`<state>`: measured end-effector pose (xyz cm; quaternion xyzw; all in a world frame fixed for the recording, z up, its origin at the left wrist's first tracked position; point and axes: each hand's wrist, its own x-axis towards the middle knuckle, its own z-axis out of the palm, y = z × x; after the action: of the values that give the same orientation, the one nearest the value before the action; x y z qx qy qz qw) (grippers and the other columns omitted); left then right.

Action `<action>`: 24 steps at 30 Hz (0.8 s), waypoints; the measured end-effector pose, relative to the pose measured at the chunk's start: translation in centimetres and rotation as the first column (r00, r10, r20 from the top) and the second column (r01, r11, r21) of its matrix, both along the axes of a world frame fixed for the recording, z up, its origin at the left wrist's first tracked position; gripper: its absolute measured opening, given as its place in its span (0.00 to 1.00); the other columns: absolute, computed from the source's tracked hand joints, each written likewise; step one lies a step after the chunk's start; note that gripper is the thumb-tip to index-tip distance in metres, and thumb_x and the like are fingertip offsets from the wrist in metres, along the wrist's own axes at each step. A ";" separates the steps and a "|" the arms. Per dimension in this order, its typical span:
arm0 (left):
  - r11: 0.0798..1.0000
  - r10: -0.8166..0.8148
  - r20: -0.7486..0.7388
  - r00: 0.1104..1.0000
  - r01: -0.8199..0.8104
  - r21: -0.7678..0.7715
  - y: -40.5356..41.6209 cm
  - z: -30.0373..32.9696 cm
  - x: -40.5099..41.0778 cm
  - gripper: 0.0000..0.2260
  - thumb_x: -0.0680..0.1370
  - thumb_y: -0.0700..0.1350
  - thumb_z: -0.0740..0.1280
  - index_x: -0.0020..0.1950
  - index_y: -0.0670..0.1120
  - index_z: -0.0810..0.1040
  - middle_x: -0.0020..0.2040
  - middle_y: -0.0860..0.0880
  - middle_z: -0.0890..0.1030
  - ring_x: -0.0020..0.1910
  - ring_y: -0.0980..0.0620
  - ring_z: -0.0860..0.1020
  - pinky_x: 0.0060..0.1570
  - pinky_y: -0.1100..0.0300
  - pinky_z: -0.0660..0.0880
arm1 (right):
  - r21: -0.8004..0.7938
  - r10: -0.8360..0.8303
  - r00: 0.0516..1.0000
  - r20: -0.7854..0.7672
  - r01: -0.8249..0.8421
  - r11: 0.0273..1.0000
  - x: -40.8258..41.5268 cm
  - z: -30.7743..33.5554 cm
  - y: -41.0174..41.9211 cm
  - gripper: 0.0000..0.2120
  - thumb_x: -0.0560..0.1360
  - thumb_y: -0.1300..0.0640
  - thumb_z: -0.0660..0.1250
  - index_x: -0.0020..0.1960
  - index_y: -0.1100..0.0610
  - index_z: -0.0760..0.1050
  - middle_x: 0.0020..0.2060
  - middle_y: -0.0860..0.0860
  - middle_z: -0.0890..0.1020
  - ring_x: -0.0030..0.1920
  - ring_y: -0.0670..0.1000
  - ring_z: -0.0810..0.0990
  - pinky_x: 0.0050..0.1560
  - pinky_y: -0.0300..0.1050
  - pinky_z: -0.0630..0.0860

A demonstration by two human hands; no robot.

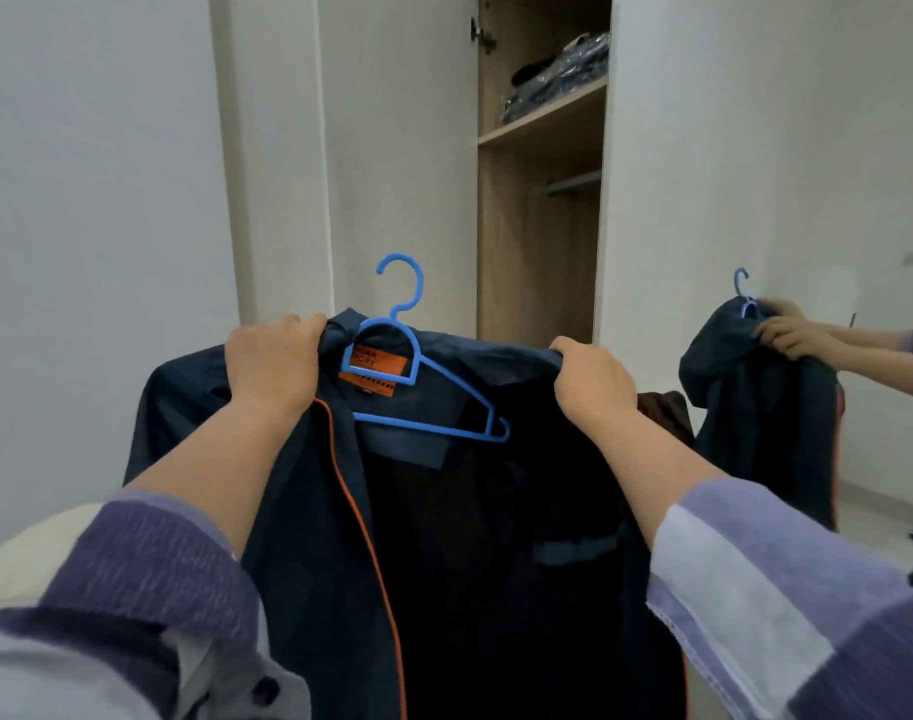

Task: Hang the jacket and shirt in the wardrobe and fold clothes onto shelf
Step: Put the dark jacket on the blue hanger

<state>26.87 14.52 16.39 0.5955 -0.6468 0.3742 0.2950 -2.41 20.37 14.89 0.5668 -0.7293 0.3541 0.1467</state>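
I hold the dark navy jacket (309,511) up in front of the open wardrobe (540,241). My left hand (270,363) pinches its left shoulder, and my right hand (592,379) clamps the right shoulder. A blue hanger (418,376) sits inside the collar, hook upright. Folded clothes (558,77) lie on the wardrobe's upper shelf (542,122).

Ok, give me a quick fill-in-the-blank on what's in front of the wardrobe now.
1. Both hands grip the dark jacket near its ___.
2. The hanger inside the jacket is ___ in colour.
3. The wardrobe rail has ___ hanging on it.
4. Folded clothes lie on the shelf ___ the rail.

Missing words: collar; blue; nothing; above
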 end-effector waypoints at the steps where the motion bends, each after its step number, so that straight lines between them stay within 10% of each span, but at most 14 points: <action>1: 1.000 0.018 0.032 0.999 -0.019 0.017 -0.1 -0.4 0.2 0.09 0.72 0.31 0.62 0.46 0.43 0.75 0.33 0.47 0.68 0.30 0.45 0.67 0.28 0.59 0.55 | -0.013 -0.001 0.997 -0.078 0.000 1.000 0.2 0.0 0.0 0.14 0.76 0.65 0.55 0.56 0.54 0.73 0.49 0.58 0.78 0.44 0.59 0.75 0.40 0.47 0.69; 8: 0.986 0.103 -0.213 0.972 -0.072 0.148 -1.5 -1.7 -0.7 0.08 0.73 0.33 0.59 0.45 0.45 0.69 0.32 0.48 0.66 0.33 0.44 0.69 0.32 0.57 0.63 | 0.075 0.364 0.790 0.494 -0.456 0.887 5.0 1.9 -1.6 0.08 0.73 0.63 0.59 0.46 0.55 0.75 0.40 0.53 0.75 0.41 0.54 0.73 0.34 0.41 0.67; 14: 0.988 -0.120 -0.381 0.917 0.149 0.049 -1.9 -0.4 -2.3 0.04 0.76 0.39 0.59 0.47 0.46 0.72 0.37 0.47 0.72 0.36 0.44 0.69 0.33 0.55 0.61 | 0.264 0.377 0.912 0.162 -0.408 0.874 7.7 -1.0 -2.4 0.25 0.76 0.36 0.55 0.65 0.51 0.73 0.62 0.52 0.75 0.62 0.57 0.72 0.56 0.52 0.73; 17: 0.969 -0.216 -0.401 0.890 0.246 0.026 -2.0 0.0 -2.4 0.02 0.77 0.43 0.60 0.46 0.48 0.72 0.38 0.48 0.73 0.37 0.45 0.70 0.34 0.55 0.61 | -0.184 0.021 0.991 -0.132 -0.045 0.982 6.1 0.2 -2.4 0.19 0.78 0.40 0.55 0.57 0.50 0.76 0.56 0.54 0.75 0.59 0.57 0.70 0.58 0.54 0.67; 24: 0.890 -0.402 -0.474 0.784 0.457 0.001 -2.5 -1.3 -5.4 0.08 0.77 0.53 0.63 0.43 0.50 0.72 0.37 0.51 0.77 0.40 0.45 0.77 0.36 0.56 0.66 | -0.058 0.360 0.932 0.051 -0.357 0.932 4.2 2.6 -4.4 0.17 0.77 0.37 0.56 0.50 0.49 0.73 0.51 0.48 0.73 0.50 0.50 0.74 0.54 0.53 0.70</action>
<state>21.46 12.02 15.09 0.5199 -0.6969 0.1066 0.4823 1.81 15.97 17.44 0.6758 -0.6090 0.4090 0.0709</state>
